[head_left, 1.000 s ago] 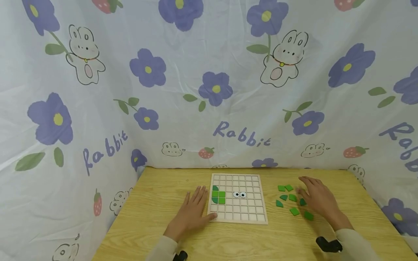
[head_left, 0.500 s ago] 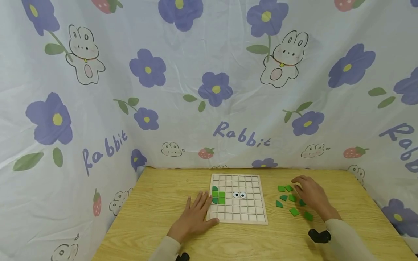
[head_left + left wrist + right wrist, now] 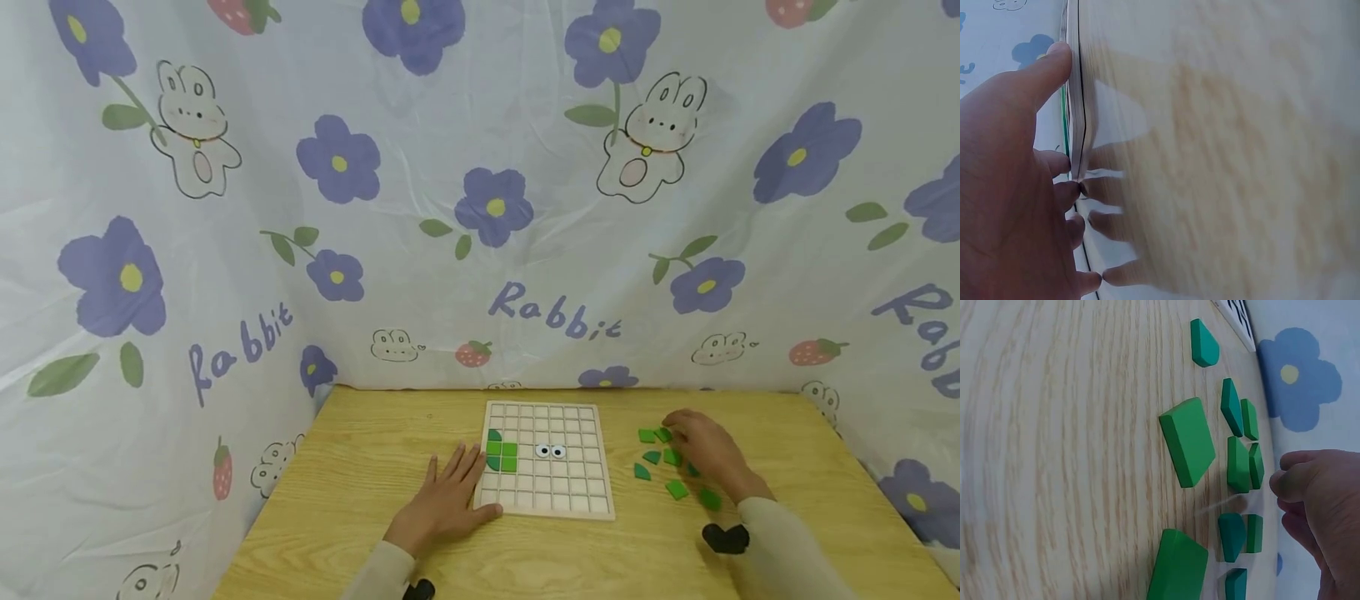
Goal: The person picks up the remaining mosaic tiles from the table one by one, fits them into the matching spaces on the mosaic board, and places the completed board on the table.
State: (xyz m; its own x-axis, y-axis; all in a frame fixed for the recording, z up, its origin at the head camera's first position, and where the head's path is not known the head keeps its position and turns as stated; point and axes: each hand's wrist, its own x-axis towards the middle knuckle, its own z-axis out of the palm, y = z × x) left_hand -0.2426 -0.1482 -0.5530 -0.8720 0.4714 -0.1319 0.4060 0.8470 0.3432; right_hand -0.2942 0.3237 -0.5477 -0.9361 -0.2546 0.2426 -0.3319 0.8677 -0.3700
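Note:
A pale wooden grid board (image 3: 585, 483) lies on the table, with light green squares (image 3: 509, 457) and darker quarter-round tiles (image 3: 494, 461) in cells at its left. My left hand (image 3: 446, 496) lies spread at the board's left edge, its thumb at the near corner. In the left wrist view that hand (image 3: 1013, 169) touches the edge of the board (image 3: 1075, 81). Over the loose tiles on the right, my right hand (image 3: 705, 447) has bent fingers beside a green square tile (image 3: 663, 434). In the right wrist view, its fingertips are just off a tile (image 3: 1256, 466), with nothing visible between them.
Two round eye pieces (image 3: 551, 452) sit in the middle of the board. Several loose green tiles (image 3: 677, 489) lie right of it, some partly hidden by the right hand. A patterned curtain (image 3: 420, 250) closes off the table's (image 3: 375, 425) back and sides.
My right hand has moved left across the loose tiles, to the back pair. The left hand has shifted slightly right onto the board's edge. The tiles on the board look the same.

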